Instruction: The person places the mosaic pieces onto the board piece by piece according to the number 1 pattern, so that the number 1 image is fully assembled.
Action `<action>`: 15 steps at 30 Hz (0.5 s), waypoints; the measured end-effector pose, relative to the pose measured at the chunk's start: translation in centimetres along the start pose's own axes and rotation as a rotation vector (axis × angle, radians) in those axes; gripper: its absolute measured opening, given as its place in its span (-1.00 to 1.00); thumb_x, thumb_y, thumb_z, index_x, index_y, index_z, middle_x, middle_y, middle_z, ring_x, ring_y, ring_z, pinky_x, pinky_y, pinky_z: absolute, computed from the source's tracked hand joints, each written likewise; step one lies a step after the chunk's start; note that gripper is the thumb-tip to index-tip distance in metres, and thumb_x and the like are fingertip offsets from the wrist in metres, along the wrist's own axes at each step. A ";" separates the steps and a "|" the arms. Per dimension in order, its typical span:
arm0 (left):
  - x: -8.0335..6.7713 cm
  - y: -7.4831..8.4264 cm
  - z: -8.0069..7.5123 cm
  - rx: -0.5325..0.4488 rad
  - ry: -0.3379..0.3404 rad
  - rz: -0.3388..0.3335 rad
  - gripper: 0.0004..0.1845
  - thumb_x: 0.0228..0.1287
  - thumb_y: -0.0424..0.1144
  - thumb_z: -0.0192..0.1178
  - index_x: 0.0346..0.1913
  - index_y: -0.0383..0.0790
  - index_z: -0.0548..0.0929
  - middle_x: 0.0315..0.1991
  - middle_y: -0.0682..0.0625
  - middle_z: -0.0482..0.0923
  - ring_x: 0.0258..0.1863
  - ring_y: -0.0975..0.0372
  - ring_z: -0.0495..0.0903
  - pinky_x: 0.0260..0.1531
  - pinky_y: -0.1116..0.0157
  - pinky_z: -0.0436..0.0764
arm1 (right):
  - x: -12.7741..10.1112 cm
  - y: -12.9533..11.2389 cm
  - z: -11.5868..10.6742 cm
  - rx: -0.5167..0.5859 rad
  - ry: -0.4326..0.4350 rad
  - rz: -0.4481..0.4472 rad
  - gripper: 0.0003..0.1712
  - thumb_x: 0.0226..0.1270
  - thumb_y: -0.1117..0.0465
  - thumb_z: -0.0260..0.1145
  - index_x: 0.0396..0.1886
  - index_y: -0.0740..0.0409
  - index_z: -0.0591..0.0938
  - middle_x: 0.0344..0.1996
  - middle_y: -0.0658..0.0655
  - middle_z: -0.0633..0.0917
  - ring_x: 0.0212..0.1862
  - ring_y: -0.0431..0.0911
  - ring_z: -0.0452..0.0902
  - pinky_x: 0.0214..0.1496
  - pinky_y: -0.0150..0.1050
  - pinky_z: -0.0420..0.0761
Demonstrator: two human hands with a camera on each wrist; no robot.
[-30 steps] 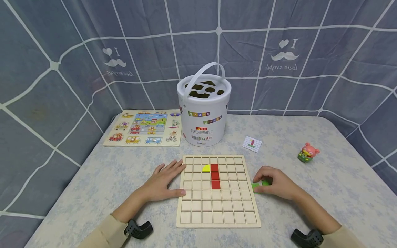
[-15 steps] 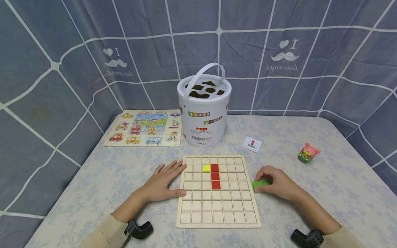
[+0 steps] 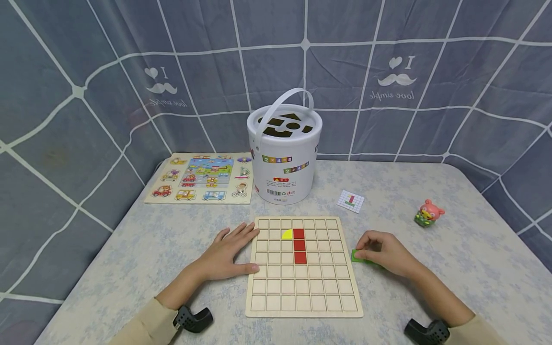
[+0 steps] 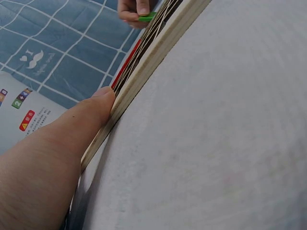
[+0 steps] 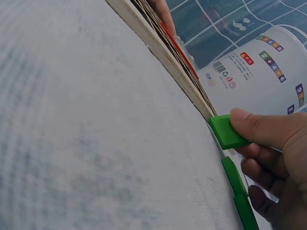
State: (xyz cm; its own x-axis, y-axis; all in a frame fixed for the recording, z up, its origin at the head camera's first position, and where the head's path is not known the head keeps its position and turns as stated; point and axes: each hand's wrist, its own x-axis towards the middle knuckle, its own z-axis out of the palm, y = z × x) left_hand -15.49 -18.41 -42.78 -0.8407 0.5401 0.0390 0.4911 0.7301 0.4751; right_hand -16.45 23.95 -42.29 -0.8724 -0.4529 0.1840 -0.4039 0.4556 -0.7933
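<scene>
My right hand pinches a green square tile between thumb and fingers, just off the right edge of the wooden grid board. In the right wrist view, two more green tiles lie on the table under that hand. Spread along the board's left edge is my left hand, its fingers straight and its thumb touching the rim. Three red square tiles form a column in the board's upper part. Left of the topmost one sits a yellow quarter-circle piece.
Behind the board stands a white bucket with shape holes in its lid. A small pattern card lies to its right. A vehicle puzzle board is at the back left, a pink toy figure at the right.
Beside the board, the fingers of my right hand have drawn the green tiles together, and one is now pinched. My left hand has stayed in place.
</scene>
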 end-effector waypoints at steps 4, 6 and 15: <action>0.0 0.1 0.0 -0.004 0.011 0.013 -0.04 0.18 0.32 0.21 0.54 -0.06 0.16 0.54 0.01 -0.01 0.51 0.05 -0.07 0.36 -0.17 -0.15 | 0.2 -0.3 0.0 0.015 0.002 0.010 -0.89 0.21 0.28 0.45 -0.39 0.03 0.65 -0.44 -0.07 0.64 -0.39 -0.18 0.51 -0.35 -0.29 0.51; 0.0 0.1 0.1 -0.004 0.012 0.015 -0.04 0.18 0.32 0.20 0.54 -0.06 0.16 0.54 0.00 -0.01 0.51 0.04 -0.07 0.36 -0.17 -0.15 | 0.4 -0.4 -0.1 0.022 0.001 0.013 -0.89 0.21 0.28 0.45 -0.39 0.04 0.65 -0.44 -0.06 0.64 -0.38 -0.17 0.51 -0.33 -0.28 0.51; 0.0 0.0 0.0 0.003 0.006 0.000 -0.03 0.17 0.34 0.20 0.54 -0.05 0.15 0.54 0.02 -0.01 0.51 0.06 -0.08 0.36 -0.16 -0.15 | 1.0 -1.1 0.2 0.040 -0.016 -0.009 -0.90 0.22 0.28 0.44 -0.38 0.03 0.65 -0.42 -0.07 0.65 -0.33 -0.17 0.53 -0.27 -0.28 0.53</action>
State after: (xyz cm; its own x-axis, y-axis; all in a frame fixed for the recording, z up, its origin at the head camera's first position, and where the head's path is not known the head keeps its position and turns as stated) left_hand -15.49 -18.38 -42.79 -0.8422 0.5374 0.0442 0.4915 0.7314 0.4728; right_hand -16.81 22.84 -41.34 -0.8644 -0.4687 0.1822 -0.3999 0.4209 -0.8142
